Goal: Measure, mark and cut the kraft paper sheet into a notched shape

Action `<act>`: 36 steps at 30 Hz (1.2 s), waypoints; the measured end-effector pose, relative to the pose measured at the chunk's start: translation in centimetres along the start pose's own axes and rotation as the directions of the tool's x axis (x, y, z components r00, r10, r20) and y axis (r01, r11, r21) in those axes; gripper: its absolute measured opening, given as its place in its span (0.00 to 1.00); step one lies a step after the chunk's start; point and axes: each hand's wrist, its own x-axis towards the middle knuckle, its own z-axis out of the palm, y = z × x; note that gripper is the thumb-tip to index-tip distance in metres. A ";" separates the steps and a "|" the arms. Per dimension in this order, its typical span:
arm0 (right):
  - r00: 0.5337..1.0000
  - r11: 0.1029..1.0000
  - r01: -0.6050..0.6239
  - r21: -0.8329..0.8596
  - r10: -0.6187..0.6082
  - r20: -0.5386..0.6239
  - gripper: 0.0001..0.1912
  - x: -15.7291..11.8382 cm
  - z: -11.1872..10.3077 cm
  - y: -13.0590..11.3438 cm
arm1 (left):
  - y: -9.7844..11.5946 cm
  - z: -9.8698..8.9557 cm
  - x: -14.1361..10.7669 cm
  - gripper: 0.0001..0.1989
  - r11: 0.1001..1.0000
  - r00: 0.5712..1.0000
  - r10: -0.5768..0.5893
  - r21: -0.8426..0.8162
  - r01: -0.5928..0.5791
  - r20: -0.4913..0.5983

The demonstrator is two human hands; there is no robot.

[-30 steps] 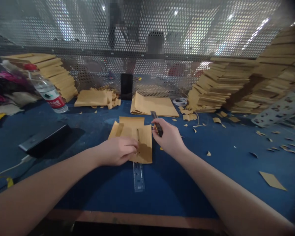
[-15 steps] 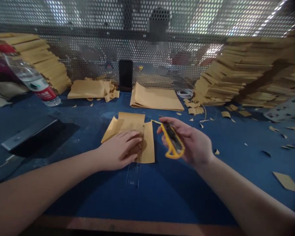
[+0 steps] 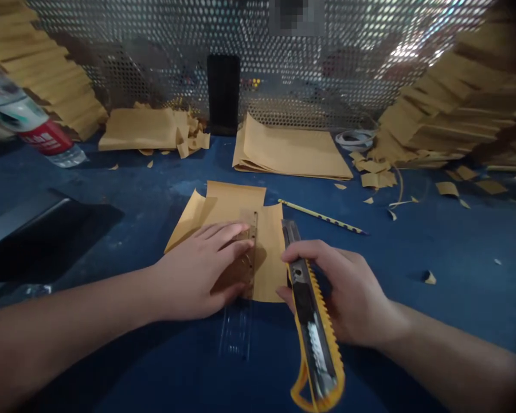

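A clear plastic ruler [image 3: 235, 335] lies lengthwise over a brown kraft paper piece [image 3: 267, 252] with folded flaps. My left hand [image 3: 198, 269] rests on the ruler and the paper, palm down, fingers stretched and a little apart. It covers part of both. In my right hand [image 3: 348, 292] is a yellow box cutter [image 3: 313, 321], its front end at the right edge of the paper and its looped end towards me. Whether the blade touches the paper I cannot tell. A yellow patterned pencil [image 3: 322, 217] lies on the blue table beyond my right hand.
Behind the paper lie folded kraft sheets [image 3: 292, 150] and another kraft bundle [image 3: 140, 129]. A dark phone [image 3: 223, 94] leans on the perforated metal screen. A water bottle [image 3: 38, 129] and a dark device [image 3: 55, 235] are at left. Paper scraps [image 3: 376, 172] lie at right.
My right hand has moved down and nearer, bringing the box cutter beside the paper's right edge. The pencil now shows fully. The view has tilted down and closer; my left hand stays on the ruler.
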 end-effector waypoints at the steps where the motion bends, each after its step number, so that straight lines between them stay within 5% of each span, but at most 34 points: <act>1: 1.000 1.000 0.025 -0.010 -0.025 0.011 0.17 -0.1 -0.1 -0.1 | 0.0 0.0 0.1 0.30 1.000 1.000 -0.002 -0.004 0.002 0.007; 9: 0.995 0.998 0.038 0.044 -0.041 0.086 0.11 -1.0 -0.1 -0.3 | -0.3 0.2 0.2 0.50 1.000 0.999 0.031 0.001 -0.031 0.041; 16: 0.997 0.996 -0.054 0.075 0.049 0.063 0.11 -0.5 0.0 0.2 | -0.6 0.0 0.4 0.58 0.993 0.991 0.110 0.033 -0.113 0.082; 36: 0.971 0.967 -0.211 0.145 0.190 0.147 0.23 -1.0 -0.6 0.8 | -0.8 0.3 0.6 0.62 0.989 0.985 0.130 0.049 -0.136 0.115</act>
